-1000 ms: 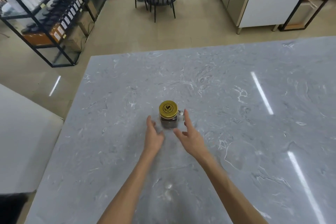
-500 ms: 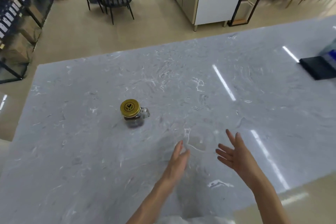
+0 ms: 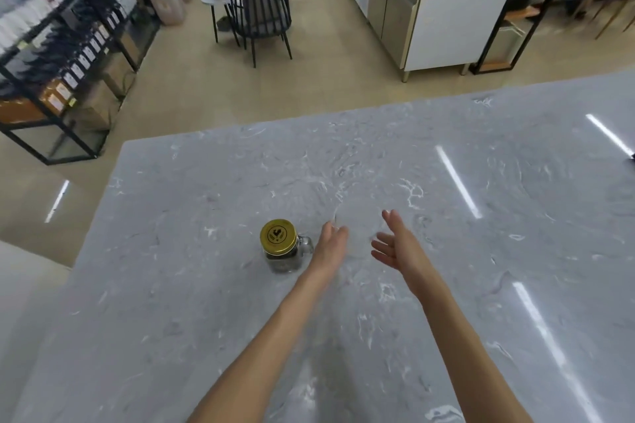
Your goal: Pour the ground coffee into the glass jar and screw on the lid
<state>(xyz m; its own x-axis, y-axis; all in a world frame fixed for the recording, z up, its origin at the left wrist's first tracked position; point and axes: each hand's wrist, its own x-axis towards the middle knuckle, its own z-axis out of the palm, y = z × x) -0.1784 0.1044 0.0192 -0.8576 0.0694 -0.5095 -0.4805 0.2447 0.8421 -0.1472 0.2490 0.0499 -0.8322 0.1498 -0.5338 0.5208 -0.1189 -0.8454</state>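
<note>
From the head camera, a glass jar (image 3: 286,256) with a small side handle stood upright on the grey marble table (image 3: 446,285), and its gold lid (image 3: 278,236) with a dark emblem sat on top. Dark ground coffee (image 3: 280,252) showed through the glass below the lid.

The left hand (image 3: 330,244) lay just to the right of the jar, close by the handle, with its fingers straight and loosely together, gripping nothing; whether it touched the handle could not be told. The right hand (image 3: 398,245) was further right of the jar, apart from the left hand, palm turned inward and fingers spread, empty as well. Both bare forearms reached in from the near edge of the table.

Beyond the jar, past the far edge of the table, a black slatted chair (image 3: 262,15) stood on the beige floor beside a small round side table (image 3: 214,2). A black metal shelving rack (image 3: 68,38) stood far left of the jar, and a steel-topped counter (image 3: 443,10) stood far right beyond it.
</note>
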